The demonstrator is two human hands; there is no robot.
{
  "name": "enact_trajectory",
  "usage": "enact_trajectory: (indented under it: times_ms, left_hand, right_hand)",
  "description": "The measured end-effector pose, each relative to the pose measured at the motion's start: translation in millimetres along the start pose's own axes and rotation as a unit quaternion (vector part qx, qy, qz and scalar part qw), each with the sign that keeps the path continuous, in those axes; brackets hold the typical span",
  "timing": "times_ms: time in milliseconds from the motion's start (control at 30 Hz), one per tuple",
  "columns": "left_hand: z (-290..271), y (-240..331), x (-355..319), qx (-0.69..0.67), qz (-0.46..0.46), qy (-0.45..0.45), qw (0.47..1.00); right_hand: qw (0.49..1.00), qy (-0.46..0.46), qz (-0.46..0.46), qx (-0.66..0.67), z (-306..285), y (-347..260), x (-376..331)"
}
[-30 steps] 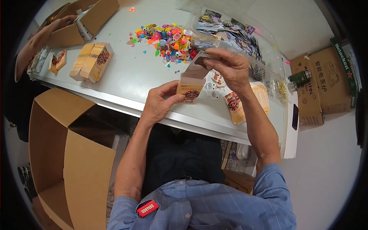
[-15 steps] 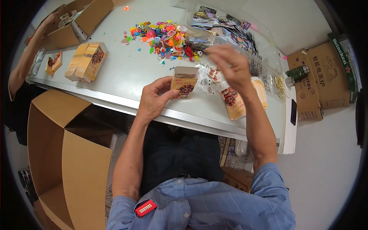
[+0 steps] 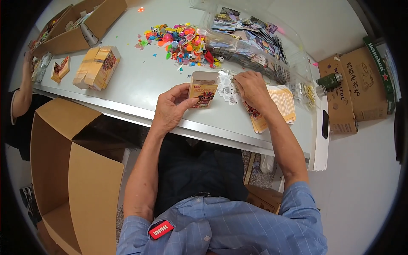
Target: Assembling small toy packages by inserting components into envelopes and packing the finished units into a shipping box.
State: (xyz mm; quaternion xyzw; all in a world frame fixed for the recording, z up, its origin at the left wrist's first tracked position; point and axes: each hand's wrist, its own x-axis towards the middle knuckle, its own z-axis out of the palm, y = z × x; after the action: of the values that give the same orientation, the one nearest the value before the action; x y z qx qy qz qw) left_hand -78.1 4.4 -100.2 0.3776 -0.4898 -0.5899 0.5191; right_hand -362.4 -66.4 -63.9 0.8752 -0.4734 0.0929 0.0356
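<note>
My left hand (image 3: 171,109) grips a small yellow printed carton (image 3: 202,95) upright, thumb on its front and fingers behind. The carton's top flap stands raised, and what is inside cannot be seen. Over a loose pile of small white printed packets (image 3: 227,91), my right hand (image 3: 255,91) reaches down with fingertips pinched together; whatever lies between them is hidden. Beneath that hand and wrist is a stack of flattened yellow cartons (image 3: 281,102), partly covered.
Colourful little toys (image 3: 182,42) are heaped mid-table. Behind them, a clear plastic bin (image 3: 293,46) holds many shiny packets. More yellow cartons (image 3: 97,68) stand at left, near an open cardboard box (image 3: 63,40). Another person's arm (image 3: 25,80) shows far left. A large cardboard box (image 3: 93,187) stands below the table edge.
My right hand has come down from above the toy bin's front to the white packets. The left hand and carton have barely moved. The other person's hand has drawn back from the cardboard box.
</note>
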Motion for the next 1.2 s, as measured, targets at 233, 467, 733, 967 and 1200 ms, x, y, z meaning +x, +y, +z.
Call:
enact_trajectory:
  times_ms: [233,467,733,967,1200]
  left_hand:
    - [0.2,1.5,-1.0,0.002,-0.004,0.002,1.0]
    - [-0.7,-0.4,-0.2,0.006,-0.002,-0.001,1.0]
    - [0.1,4.5,-2.8,-0.007,-0.007,-0.006,1.0]
    - [-0.6,0.8,-1.7,0.006,0.008,-0.01,1.0]
    - [-1.4,1.3,-2.7,-0.003,0.002,-0.007,1.0]
  right_hand:
    - [0.994,0.075,0.032,0.068,-7.3,-1.4,0.1]
    - [0.922,0.163,0.102,0.336,-22.2,-5.9,-6.0]
    - [0.809,0.159,0.059,0.563,-50.0,-69.9,5.1]
    - [0.924,0.149,-0.093,0.339,-38.2,-72.3,18.0]
    - [0.944,0.149,-0.106,0.276,-42.9,-78.5,18.8]
